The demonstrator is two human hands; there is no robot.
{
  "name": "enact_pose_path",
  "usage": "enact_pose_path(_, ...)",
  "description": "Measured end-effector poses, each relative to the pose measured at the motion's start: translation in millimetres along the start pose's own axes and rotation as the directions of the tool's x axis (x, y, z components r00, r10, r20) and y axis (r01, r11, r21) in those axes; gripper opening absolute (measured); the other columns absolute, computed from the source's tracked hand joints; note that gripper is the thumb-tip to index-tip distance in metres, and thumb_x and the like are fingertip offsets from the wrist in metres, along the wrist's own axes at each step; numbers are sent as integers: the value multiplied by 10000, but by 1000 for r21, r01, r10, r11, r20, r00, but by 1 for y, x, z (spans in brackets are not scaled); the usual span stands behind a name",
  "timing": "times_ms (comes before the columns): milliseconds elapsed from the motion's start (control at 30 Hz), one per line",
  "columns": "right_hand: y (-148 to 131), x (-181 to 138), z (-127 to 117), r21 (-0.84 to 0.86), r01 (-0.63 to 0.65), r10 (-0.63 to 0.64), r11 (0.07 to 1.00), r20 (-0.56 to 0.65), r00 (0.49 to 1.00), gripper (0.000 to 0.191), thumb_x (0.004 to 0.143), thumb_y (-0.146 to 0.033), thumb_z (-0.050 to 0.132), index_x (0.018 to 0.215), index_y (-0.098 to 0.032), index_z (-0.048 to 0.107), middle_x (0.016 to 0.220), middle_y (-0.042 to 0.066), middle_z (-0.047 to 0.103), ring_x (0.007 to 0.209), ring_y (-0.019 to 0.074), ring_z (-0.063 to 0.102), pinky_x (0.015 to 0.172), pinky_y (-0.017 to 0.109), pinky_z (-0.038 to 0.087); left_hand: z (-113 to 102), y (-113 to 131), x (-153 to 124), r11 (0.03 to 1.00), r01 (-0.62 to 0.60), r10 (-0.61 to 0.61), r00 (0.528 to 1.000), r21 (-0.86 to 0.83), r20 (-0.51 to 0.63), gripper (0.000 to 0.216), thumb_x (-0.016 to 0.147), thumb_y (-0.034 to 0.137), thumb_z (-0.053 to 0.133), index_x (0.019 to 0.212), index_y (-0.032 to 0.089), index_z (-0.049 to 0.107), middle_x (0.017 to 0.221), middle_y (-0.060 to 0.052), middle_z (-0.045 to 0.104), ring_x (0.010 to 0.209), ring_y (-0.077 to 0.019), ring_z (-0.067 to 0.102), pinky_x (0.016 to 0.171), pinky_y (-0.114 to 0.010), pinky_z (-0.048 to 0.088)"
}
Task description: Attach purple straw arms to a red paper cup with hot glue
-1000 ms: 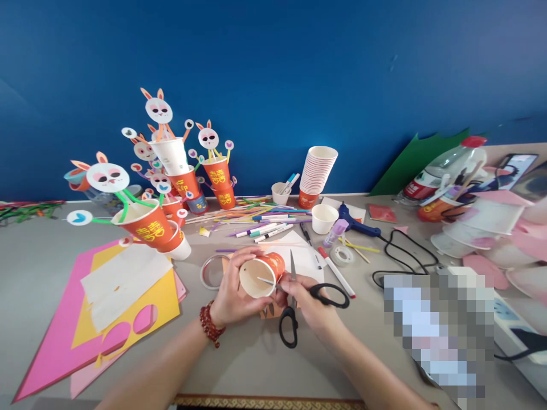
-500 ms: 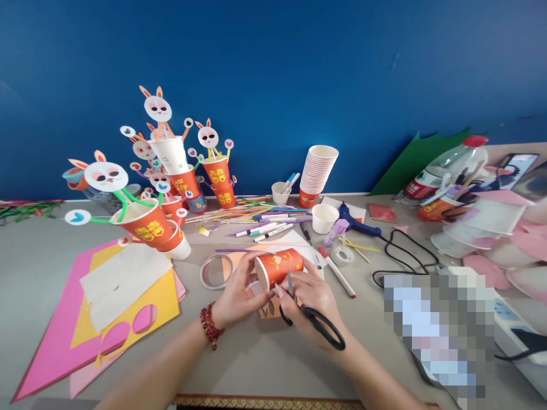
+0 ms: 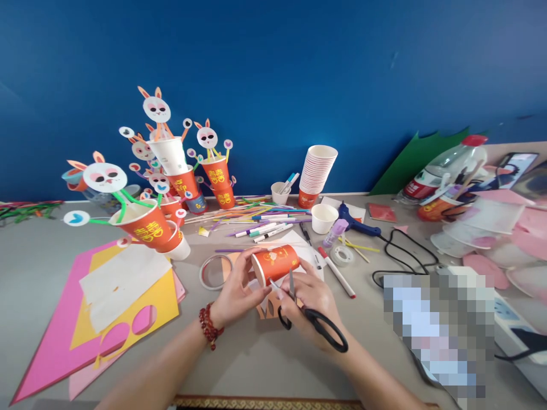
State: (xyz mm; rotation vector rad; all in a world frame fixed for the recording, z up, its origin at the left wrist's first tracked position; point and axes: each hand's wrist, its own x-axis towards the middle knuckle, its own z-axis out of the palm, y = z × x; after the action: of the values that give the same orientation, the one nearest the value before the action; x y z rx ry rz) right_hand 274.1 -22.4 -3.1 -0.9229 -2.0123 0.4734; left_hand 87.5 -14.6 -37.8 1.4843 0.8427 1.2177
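An orange paper cup (image 3: 276, 263) lies on its side above the grey table, its rim toward my left hand (image 3: 236, 290), whose fingers are closed round that rim. My right hand (image 3: 308, 302) grips black-handled scissors (image 3: 314, 320), blades pointing up at the cup's lower side next to the rim. An orange paper cut-out (image 3: 265, 310) lies on the table under both hands. A red bead bracelet (image 3: 208, 324) circles my left wrist.
Finished rabbit cups (image 3: 149, 225) cluster at the back left over pink and yellow sheets (image 3: 106, 319). A tape ring (image 3: 212, 271), marker pens (image 3: 265, 228), a cup stack (image 3: 318, 171), a blue glue gun (image 3: 356, 223) with black cable and a bottle (image 3: 444, 168) surround my hands.
The cup was turned from its open mouth facing me to its side facing me. My right hand shifted the scissors from spread handles to a closed grip, blades now against the cup.
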Motion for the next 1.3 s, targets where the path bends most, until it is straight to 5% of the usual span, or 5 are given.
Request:
enact_pose_path(267,2,1,-1,354,-370,358,859,101,928,294,882,-231,458,634,-205,612,667,19,638,727,188,632,819,344,509,-2,1,0,999,23,-22,999,26,-28,640,835,263,691,1390,259,373,1429,-135,421,1277,-291,504,1047,-463,469)
enact_pose_path(500,2,1,-1,306,-335,293,891,177,940,280,890,-246,471,648,-213,607,689,18,633,721,182,594,809,343,473,-10,3,-4,859,-161,167,985,485,30,703,856,329,634,1474,257,307,1414,-143,442,1321,-315,433,1084,-513,396)
enact_pose_path(800,1,-5,12,576,-598,489,557,353,797,271,854,-348,529,647,-182,584,638,13,622,625,153,593,596,257,480,-19,13,-7,636,-300,282,948,711,147,702,875,503,534,1499,267,314,1358,-136,514,1236,-318,495,1032,-469,425)
enact_pose_path(1100,11,-5,9,426,-513,370,745,375,850,292,928,-326,472,707,-176,591,677,11,621,646,144,583,624,249,486,-20,8,-6,644,-233,221,969,729,115,617,849,487,594,1402,240,471,1226,-141,620,1119,-307,598,949,-424,485)
enact_pose_path(1300,9,4,2,90,41,-59,995,214,975,303,932,-200,424,651,-204,537,632,-28,563,620,134,551,1045,459,382,-22,11,-3,702,-171,126,985,691,116,533,868,509,562,1321,227,562,1197,-131,656,1095,-300,622,924,-405,494)
